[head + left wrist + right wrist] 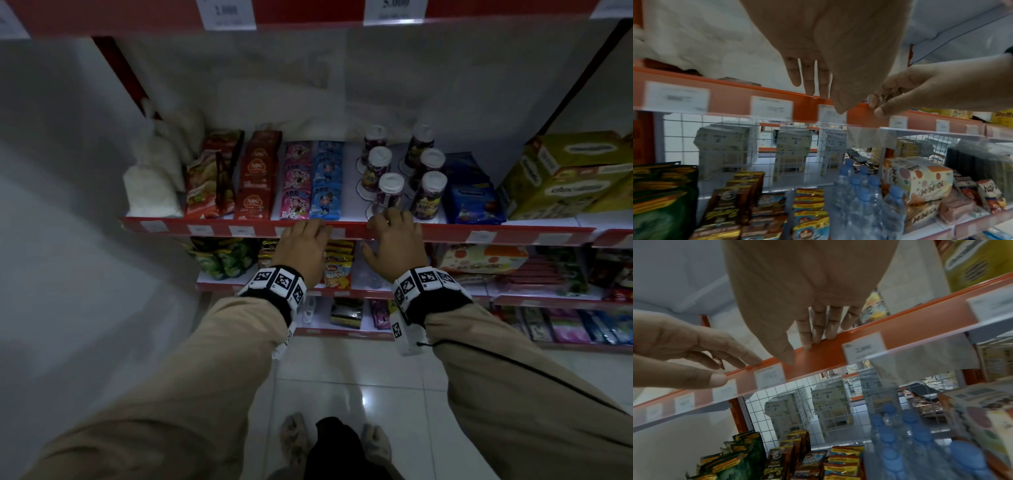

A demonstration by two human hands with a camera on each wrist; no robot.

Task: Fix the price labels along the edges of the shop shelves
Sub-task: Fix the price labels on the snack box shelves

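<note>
A red shelf-edge strip (445,234) with a clear cover carries small white price labels (241,230). My left hand (301,240) lies on it. Its straight fingers (809,84) touch the top edge of the strip (731,95), and the thumb (717,381) presses the front beside a label (769,378). My right hand (394,236) is a hand's width to the right. Its fingers (813,335) hook over the top edge of the strip (818,353) while its thumb (881,112) sits on the front. One label (830,115) lies between the two thumbs.
Jars with white lids (390,185), sachets (325,185) and yellow boxes (565,178) stand just behind the strip. Water bottles (863,194) and snack packs fill the shelf below. Another labelled shelf edge (229,13) runs overhead. A white wall stands left, with tiled floor (342,377) underfoot.
</note>
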